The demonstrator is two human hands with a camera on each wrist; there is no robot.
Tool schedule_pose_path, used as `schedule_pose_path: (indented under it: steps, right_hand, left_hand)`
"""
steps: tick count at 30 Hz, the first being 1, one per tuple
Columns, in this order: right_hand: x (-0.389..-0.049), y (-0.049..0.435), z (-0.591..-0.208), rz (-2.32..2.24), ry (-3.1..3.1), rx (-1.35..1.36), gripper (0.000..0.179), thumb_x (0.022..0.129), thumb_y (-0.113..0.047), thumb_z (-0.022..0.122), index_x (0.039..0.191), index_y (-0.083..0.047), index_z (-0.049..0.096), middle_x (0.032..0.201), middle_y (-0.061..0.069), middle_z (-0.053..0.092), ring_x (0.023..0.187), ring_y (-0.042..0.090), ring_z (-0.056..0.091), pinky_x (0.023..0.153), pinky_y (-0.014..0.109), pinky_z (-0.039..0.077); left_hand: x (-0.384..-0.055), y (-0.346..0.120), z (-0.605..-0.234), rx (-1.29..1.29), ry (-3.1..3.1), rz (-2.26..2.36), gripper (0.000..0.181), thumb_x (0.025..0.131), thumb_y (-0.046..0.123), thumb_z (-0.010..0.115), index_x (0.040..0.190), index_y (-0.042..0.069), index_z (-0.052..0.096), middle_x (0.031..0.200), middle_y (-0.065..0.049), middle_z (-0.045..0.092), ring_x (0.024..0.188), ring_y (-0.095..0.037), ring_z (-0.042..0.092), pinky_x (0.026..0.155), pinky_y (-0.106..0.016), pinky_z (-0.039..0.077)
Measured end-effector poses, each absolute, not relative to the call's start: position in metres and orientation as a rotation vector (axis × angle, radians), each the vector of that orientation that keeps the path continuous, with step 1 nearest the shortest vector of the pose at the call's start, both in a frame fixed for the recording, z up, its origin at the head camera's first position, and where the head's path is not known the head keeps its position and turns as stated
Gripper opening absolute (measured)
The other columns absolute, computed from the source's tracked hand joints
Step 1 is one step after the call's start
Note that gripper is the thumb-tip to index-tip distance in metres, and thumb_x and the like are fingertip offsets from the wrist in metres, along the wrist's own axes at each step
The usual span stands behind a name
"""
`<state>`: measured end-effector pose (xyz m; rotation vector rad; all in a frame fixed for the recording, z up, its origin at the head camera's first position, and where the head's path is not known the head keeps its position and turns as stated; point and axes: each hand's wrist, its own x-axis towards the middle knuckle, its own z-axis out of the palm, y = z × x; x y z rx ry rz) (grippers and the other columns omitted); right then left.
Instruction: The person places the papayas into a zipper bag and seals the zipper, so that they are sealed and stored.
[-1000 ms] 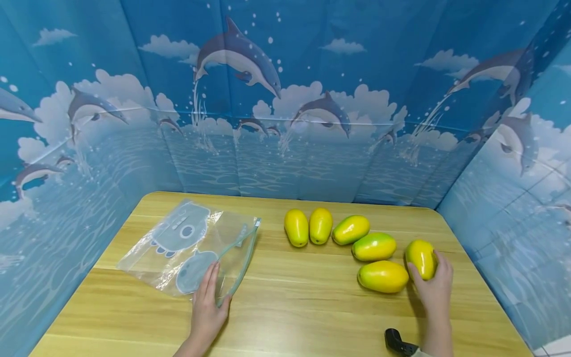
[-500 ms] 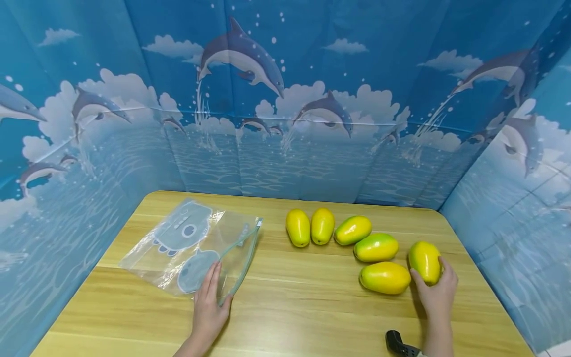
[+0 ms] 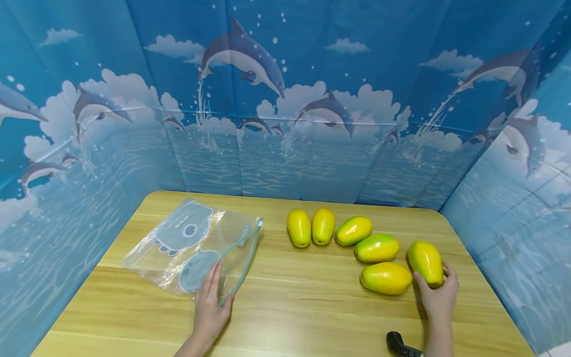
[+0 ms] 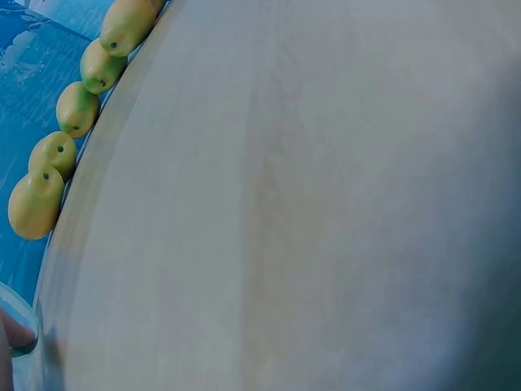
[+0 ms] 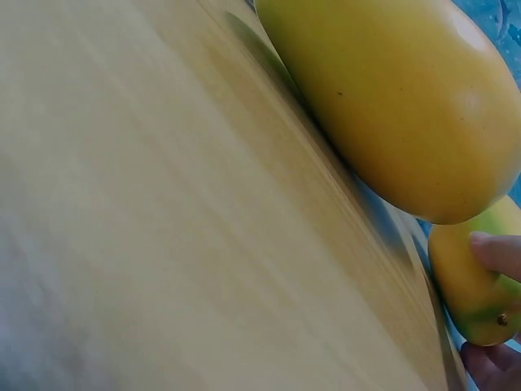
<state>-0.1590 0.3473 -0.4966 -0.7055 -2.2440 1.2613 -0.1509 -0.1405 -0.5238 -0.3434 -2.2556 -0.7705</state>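
Note:
At the right end of the wooden table, my right hand [image 3: 439,295] grips the near end of a yellow-green mango [image 3: 426,264], thumb on its left side and fingers at its right. The right wrist view shows the thumb against this mango [image 5: 464,285]. Another mango [image 3: 386,278] lies just left of it and looms large in that view. My left hand [image 3: 209,310] rests with straight fingers on a clear zip bag [image 3: 232,233] printed with blue cartoon figures, its thumb by the open mouth. The left wrist view catches only a finger [image 4: 15,336] at the bag's edge.
Several more mangoes form a curved row at the back, from an upright-lying one [image 3: 299,228] to a greener one [image 3: 377,248]. A black angled device [image 3: 401,344] sits by the right forearm. A dolphin-printed curtain [image 3: 285,158] surrounds the table [image 3: 290,317].
My right hand has shifted slightly toward the near right, and the mango in it has turned a little, its near end swinging right. The left hand and bag stay put; the view drifts slightly.

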Motion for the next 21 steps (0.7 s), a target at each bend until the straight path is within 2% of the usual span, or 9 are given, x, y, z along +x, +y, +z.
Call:
schedule_pose_path:
  steps: [5,9,12,15,19,21]
  right_hand:
    - [-0.158,0.347,-0.494,1.326,-2.216,-0.77,0.074,0.086,-0.017,0.06,0.144,-0.003,0.017,0.142,0.03,0.021,0.128,0.045,0.022,0.106,0.055,0.018]
    - [-0.158,0.347,-0.493,1.367,-2.168,-0.869,0.074,0.086,-0.026,0.06,0.145,-0.009,0.019,0.146,0.024,0.022,0.127,0.042,0.026,0.106,0.051,0.022]
    - [-0.159,0.347,-0.492,1.357,-2.128,-0.933,0.072,0.085,-0.03,0.061,0.145,-0.013,0.025,0.146,0.019,0.026,0.121,0.034,0.034,0.103,0.041,0.03]
    - [-0.159,0.347,-0.488,1.349,-2.098,-0.966,0.071,0.083,-0.032,0.063,0.144,-0.017,0.029,0.146,0.013,0.03,0.104,0.014,0.042,0.09,0.023,0.036]
    - [-0.158,0.343,-0.475,1.432,-2.022,-0.948,0.068,0.082,-0.03,0.065,0.141,-0.021,0.035,0.142,0.006,0.035,0.089,-0.005,0.037,0.075,0.007,0.034]
    - [-0.159,0.339,-0.467,1.489,-1.993,-0.916,0.067,0.081,-0.029,0.066,0.141,-0.024,0.036,0.14,0.004,0.035,0.095,-0.001,0.04,0.077,0.004,0.037]
  left_hand:
    - [-0.151,-0.14,-0.524,-0.348,-2.253,-0.773,0.106,0.043,-0.011,0.082,0.137,-0.002,0.035,0.137,-0.018,0.039,0.123,-0.024,0.037,0.082,-0.042,0.037]
    - [-0.151,-0.14,-0.524,-0.354,-2.251,-0.787,0.107,0.043,-0.012,0.082,0.138,-0.002,0.035,0.136,-0.019,0.039,0.124,-0.022,0.035,0.085,-0.043,0.037]
    - [-0.151,-0.14,-0.523,-0.359,-2.252,-0.801,0.107,0.043,-0.013,0.081,0.138,-0.002,0.034,0.138,-0.018,0.038,0.124,-0.023,0.035,0.087,-0.044,0.036]
    - [-0.151,-0.139,-0.523,-0.356,-2.257,-0.803,0.107,0.043,-0.013,0.081,0.138,-0.002,0.034,0.138,-0.017,0.038,0.123,-0.025,0.036,0.091,-0.042,0.036]
    - [-0.15,-0.14,-0.522,-0.346,-2.264,-0.802,0.107,0.043,-0.013,0.082,0.138,0.0,0.034,0.138,-0.017,0.038,0.122,-0.026,0.037,0.104,-0.026,0.024]
    - [-0.15,-0.14,-0.523,-0.345,-2.262,-0.803,0.107,0.043,-0.012,0.082,0.138,0.0,0.034,0.138,-0.017,0.038,0.123,-0.026,0.037,0.106,-0.018,0.015]
